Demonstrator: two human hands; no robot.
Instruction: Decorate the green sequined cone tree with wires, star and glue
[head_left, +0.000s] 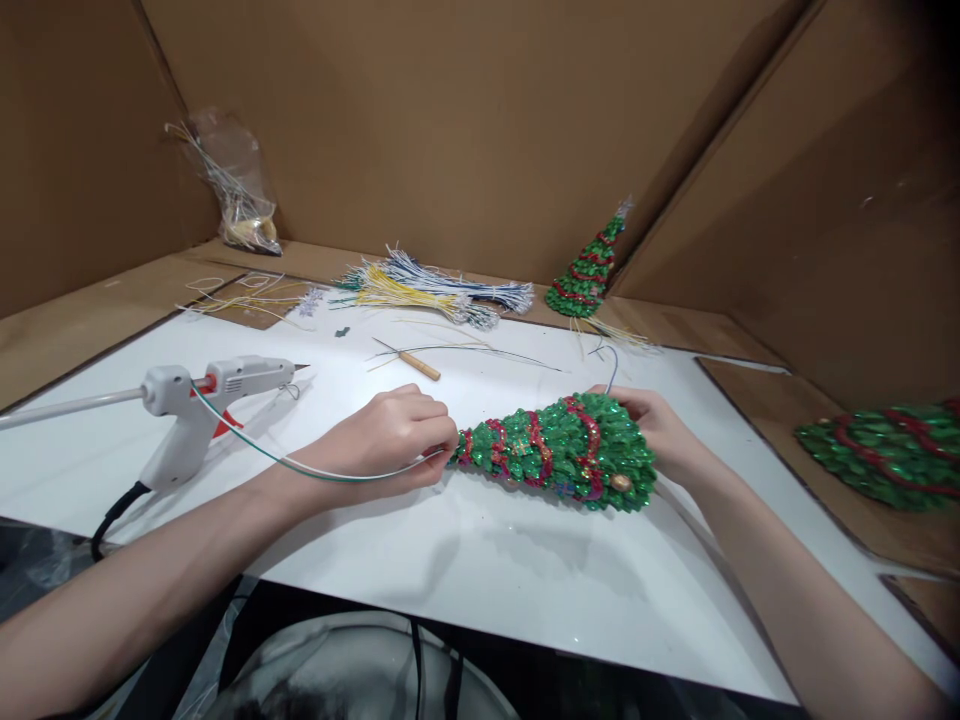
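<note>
Above a white tabletop [517, 580], a green tree [555, 450] lies sideways, its broad end at the right hand [661, 420], whose grip cannot be told; the left hand [405, 432] pinches wires [330, 476] at the tip, where steadiness likely matters most.

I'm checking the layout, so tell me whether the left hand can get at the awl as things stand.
Probably yes: the awl lies just beyond the left hand, nothing visible between them, though the hand would likely first need to release the tip of the green tree.
</note>
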